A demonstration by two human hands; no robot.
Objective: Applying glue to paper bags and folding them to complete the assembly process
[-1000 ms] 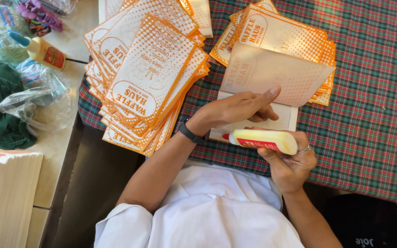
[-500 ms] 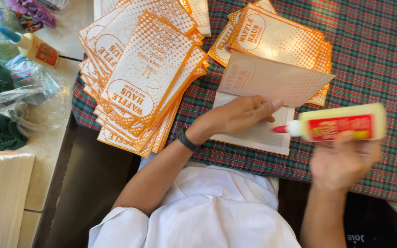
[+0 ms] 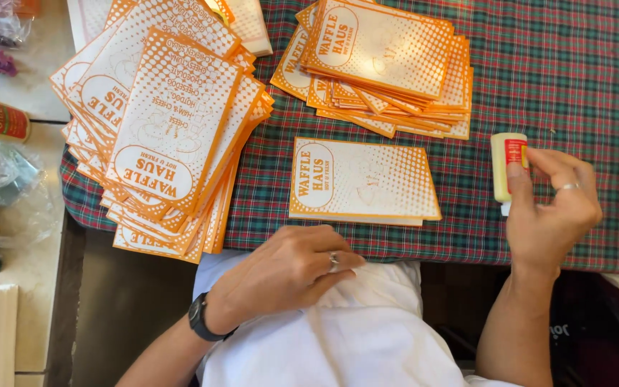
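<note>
Your right hand (image 3: pixel 549 204) is clamped on the small glue bottle (image 3: pixel 508 168), thumb and fingertips closed round its lower body, nozzle pointing back toward you. It sits over the plaid cloth (image 3: pixel 574 79) just to the right of the single paper bag (image 3: pixel 362 180). The bottle looks light and made of smooth plastic that will give when pressed, so I would judge that a grip round the middle of the body is best: near the nozzle it may slip, and a hard pinch may push glue out.

Your left hand (image 3: pixel 288 272) is holding nothing; its fingers are loosely curled and rest on the white garment in your lap, just below the single paper bag and apart from it.

That bag lies flat on the bench, printed side up, orange-bordered. It is thin, light and floppy, likely to crease if pinched in the middle; take it by an edge or corner, or press it flat with the palm.

Left of it lies a fanned big stack of bags (image 3: pixel 166 122), above it a smaller stack (image 3: pixel 388 57). Loose sheets like these will probably slide over one another at a nudge.
</note>
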